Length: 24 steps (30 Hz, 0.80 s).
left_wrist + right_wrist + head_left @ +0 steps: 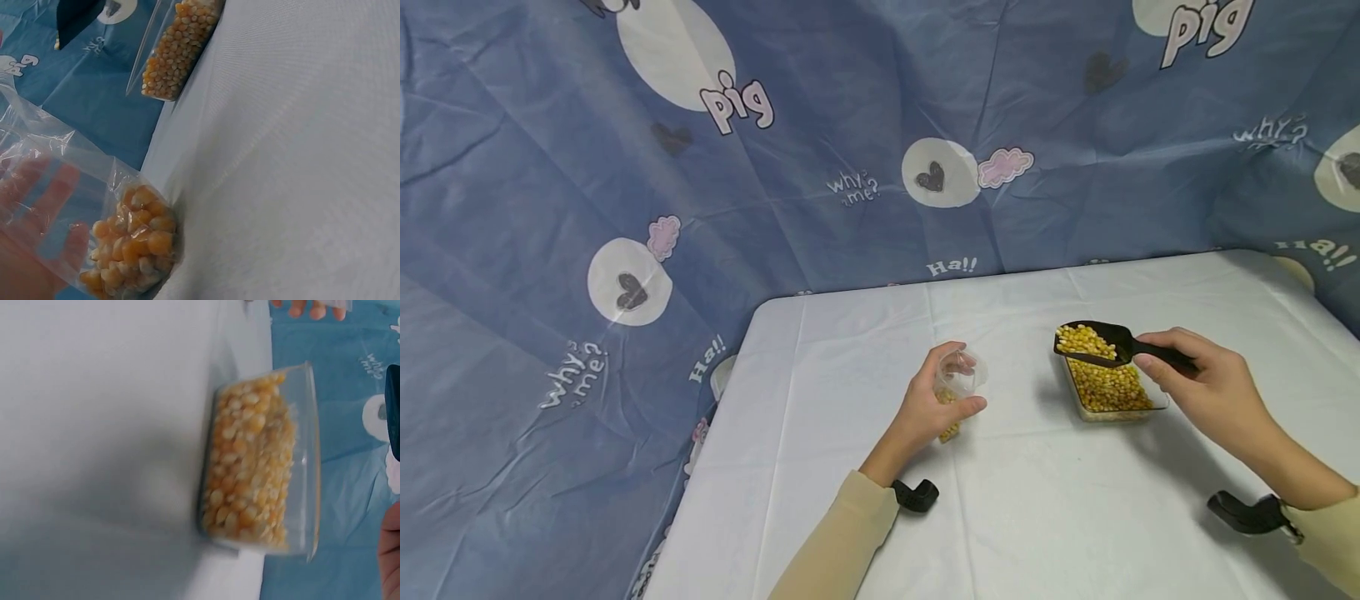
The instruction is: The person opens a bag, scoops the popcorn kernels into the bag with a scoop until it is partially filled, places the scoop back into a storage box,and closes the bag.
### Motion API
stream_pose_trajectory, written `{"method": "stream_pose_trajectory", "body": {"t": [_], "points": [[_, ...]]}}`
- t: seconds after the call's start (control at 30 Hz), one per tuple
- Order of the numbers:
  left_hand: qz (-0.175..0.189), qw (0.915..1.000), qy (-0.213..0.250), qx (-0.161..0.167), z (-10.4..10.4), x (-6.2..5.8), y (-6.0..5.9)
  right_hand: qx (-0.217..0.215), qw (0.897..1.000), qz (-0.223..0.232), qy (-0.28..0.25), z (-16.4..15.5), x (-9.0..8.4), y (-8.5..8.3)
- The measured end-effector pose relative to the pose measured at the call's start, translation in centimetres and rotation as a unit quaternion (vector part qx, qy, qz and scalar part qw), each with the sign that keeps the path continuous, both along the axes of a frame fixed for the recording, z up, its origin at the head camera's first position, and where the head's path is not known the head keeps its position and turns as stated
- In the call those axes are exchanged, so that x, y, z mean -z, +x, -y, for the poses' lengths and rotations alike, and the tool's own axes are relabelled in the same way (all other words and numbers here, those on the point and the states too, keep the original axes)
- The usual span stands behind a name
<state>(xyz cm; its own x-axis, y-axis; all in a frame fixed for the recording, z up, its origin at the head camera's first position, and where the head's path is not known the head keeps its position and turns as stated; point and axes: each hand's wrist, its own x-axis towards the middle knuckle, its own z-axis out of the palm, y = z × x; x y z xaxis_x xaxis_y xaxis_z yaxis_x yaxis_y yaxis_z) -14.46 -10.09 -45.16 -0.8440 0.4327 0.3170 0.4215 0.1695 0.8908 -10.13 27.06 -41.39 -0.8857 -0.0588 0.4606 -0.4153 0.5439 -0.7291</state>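
Scoop [1093,343] heaped in head view, wrist views miss load

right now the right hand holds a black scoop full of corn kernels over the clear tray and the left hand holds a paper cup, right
Not quite: the left hand holds a clear plastic bag, not a paper cup; the left wrist view shows it. The right hand does hold the black scoop of kernels over the clear tray.

white tablecloth [850,375], blue cartoon-print backdrop [550,167], perhaps fabric
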Motion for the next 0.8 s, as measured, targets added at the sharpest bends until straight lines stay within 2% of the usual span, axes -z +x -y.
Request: {"method": "stream_pose_trajectory", "body": {"t": [0.4,0.8], "points": [[-0.002,0.9999,-0.010,-0.002,-0.1,0.1,-0.2,-0.023,0.999,-0.007,-0.022,2.4,-1.5,0.3],[0.012,0.9997,-0.020,-0.004,0.0,0.0,0.1,-0.069,0.997,-0.007,-0.033,4.5,-1.6,0.0]]}}
